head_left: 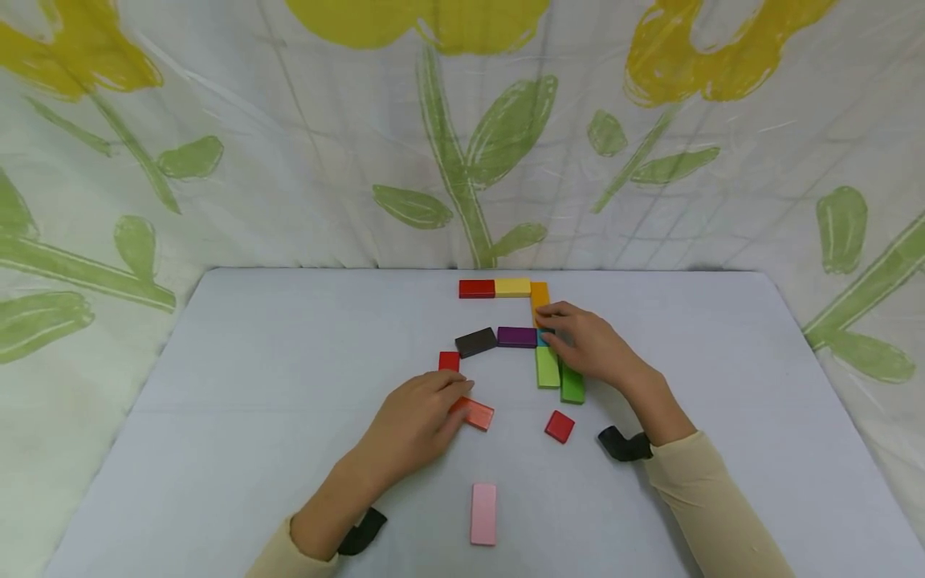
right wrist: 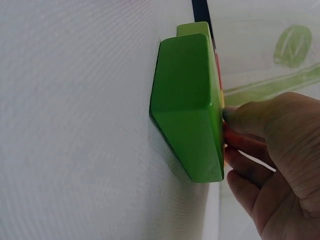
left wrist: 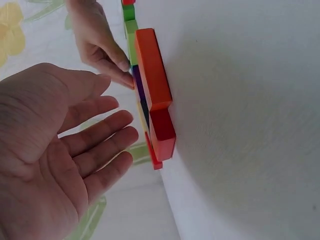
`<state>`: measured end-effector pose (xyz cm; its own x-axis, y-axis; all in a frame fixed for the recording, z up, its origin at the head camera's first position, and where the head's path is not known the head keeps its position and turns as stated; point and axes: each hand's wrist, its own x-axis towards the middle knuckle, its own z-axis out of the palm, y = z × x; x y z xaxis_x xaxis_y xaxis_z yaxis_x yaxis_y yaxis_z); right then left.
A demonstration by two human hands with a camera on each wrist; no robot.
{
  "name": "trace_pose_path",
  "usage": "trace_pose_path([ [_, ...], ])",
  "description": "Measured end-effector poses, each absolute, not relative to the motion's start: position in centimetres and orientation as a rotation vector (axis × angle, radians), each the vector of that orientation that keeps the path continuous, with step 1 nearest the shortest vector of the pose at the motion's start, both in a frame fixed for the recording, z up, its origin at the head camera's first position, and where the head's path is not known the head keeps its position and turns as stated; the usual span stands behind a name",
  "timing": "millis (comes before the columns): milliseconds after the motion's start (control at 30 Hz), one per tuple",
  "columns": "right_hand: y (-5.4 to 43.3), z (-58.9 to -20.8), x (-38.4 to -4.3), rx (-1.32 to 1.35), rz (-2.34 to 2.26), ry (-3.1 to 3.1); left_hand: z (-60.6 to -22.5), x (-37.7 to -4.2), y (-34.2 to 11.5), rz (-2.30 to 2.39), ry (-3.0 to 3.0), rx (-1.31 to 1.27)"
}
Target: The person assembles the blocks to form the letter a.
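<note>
My left grip was loosely spread, holding nothing, near the coral block on the worktop. My right grip had its fingertips at the blue block, between the purple block, the amber block and the lime block; I could not tell whether it pinched that piece. The pink block lay well apart, nearer me.

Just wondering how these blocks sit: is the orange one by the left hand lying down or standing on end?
Lying down. The orange block stretches lengthwise along the tabletop in the head and left wrist views.
</note>
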<state>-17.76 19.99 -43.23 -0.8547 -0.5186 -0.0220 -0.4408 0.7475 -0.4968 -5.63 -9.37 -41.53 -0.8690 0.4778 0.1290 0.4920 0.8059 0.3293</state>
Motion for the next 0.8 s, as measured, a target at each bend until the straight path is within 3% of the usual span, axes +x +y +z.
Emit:
trace_pose_path([
  [800,20.07,-43.44,-17.95,-0.78,-0.746,2.792,-42.26,-5.94,-10.02,-0.523,-3.059,-0.672],
])
